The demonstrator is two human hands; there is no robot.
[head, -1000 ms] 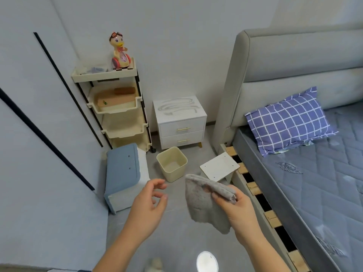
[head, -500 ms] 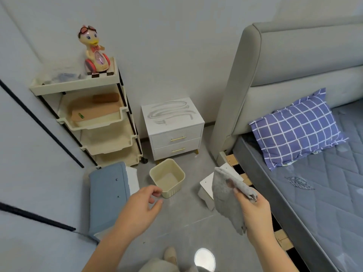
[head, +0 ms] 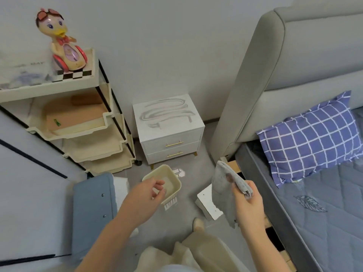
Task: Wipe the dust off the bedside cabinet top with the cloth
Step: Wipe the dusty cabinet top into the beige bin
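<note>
The white bedside cabinet with two gold-handled drawers stands against the wall between a shelf cart and the bed. Grey dust streaks snake across its top. A grey cloth hangs folded from my right hand, which grips its upper edge well in front of the cabinet and to its right. My left hand hovers over the floor with loosely curled fingers, holding nothing.
A cream shelf cart with a duck toy stands left of the cabinet. On the floor lie a cream bin, a blue-topped box and a small white board. The grey bed with a checked pillow fills the right.
The view has moved closer to the cabinet, which now looks larger. Both hands came forward with it; the right hand kept hold of the cloth.
</note>
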